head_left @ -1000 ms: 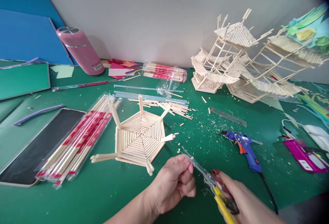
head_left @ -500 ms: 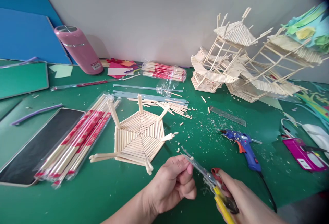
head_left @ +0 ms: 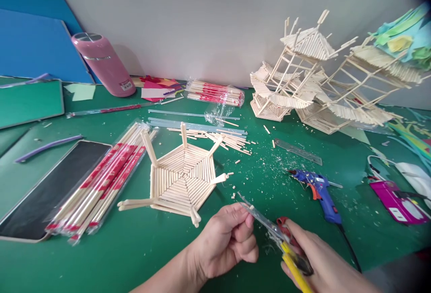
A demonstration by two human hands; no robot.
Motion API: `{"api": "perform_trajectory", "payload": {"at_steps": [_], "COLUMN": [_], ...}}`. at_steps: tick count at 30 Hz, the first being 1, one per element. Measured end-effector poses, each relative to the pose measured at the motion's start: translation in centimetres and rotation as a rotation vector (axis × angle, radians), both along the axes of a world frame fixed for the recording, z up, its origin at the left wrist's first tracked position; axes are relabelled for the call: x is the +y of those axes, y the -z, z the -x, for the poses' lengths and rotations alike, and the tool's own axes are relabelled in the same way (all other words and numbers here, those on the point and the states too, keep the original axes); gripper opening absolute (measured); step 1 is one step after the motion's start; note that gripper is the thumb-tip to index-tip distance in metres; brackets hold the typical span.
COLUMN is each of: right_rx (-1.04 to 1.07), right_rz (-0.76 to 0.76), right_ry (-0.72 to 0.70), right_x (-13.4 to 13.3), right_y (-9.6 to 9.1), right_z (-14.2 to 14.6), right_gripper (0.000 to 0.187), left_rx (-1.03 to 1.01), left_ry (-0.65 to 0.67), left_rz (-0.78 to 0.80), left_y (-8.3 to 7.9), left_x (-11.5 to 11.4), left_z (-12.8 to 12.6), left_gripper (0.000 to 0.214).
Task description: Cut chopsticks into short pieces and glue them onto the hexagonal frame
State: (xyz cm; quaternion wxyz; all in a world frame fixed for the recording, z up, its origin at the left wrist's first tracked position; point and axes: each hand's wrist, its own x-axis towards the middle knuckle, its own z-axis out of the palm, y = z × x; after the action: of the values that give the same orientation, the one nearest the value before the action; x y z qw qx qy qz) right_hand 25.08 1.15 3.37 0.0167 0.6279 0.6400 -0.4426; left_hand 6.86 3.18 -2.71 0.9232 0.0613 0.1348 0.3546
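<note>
My right hand point(head_left: 316, 264) grips a pair of scissors point(head_left: 272, 232) with red and yellow handles, blades pointing up-left over the green table point(head_left: 134, 248). My left hand point(head_left: 227, 239) is curled right beside the blades, thumb and fingertips pinched at them; whatever small piece it holds is hidden. Just beyond my hands lies a flat hexagonal panel of wooden sticks point(head_left: 180, 178) with stick posts rising from its corners.
Wrapped chopstick packs point(head_left: 101, 185) and a black slab point(head_left: 47, 190) lie left. Loose cut sticks point(head_left: 225, 140), a clear ruler point(head_left: 298, 151) and a blue glue gun point(head_left: 319, 192) lie around. Stick-built pavilion models point(head_left: 313, 82) stand back right, a pink bottle point(head_left: 104, 66) back left, a magenta box point(head_left: 397, 201) at right.
Almost nothing moved. Both hands and the scissors sank slightly toward the lower edge of the view.
</note>
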Motion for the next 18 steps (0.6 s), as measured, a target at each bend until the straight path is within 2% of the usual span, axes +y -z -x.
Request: {"api": "perform_trajectory", "payload": {"at_steps": [7, 9, 15, 18], "right_rx": [0.029, -0.014, -0.058, -0.006], "right_rz": [0.051, 0.042, -0.020, 0.017], "right_ry": [0.023, 0.019, -0.005, 0.013], "right_x": [0.26, 0.23, 0.06, 0.07], "right_y": [-0.10, -0.15, 0.00, 0.11], "right_z": [0.34, 0.26, 0.02, 0.17], "right_gripper": [0.022, 0.023, 0.020, 0.024], "left_rx": [0.261, 0.224, -0.046, -0.013], "left_ry": [-0.186, -0.181, -0.027, -0.046], "left_rz": [-0.048, -0.040, 0.025, 0.014], "left_y": [0.50, 0.41, -0.01, 0.12], "left_x": [-0.53, -0.59, -0.30, -0.23], "left_z": [-0.81, -0.77, -0.06, -0.14], "left_gripper": [0.023, 0.024, 0.030, 0.031]}}
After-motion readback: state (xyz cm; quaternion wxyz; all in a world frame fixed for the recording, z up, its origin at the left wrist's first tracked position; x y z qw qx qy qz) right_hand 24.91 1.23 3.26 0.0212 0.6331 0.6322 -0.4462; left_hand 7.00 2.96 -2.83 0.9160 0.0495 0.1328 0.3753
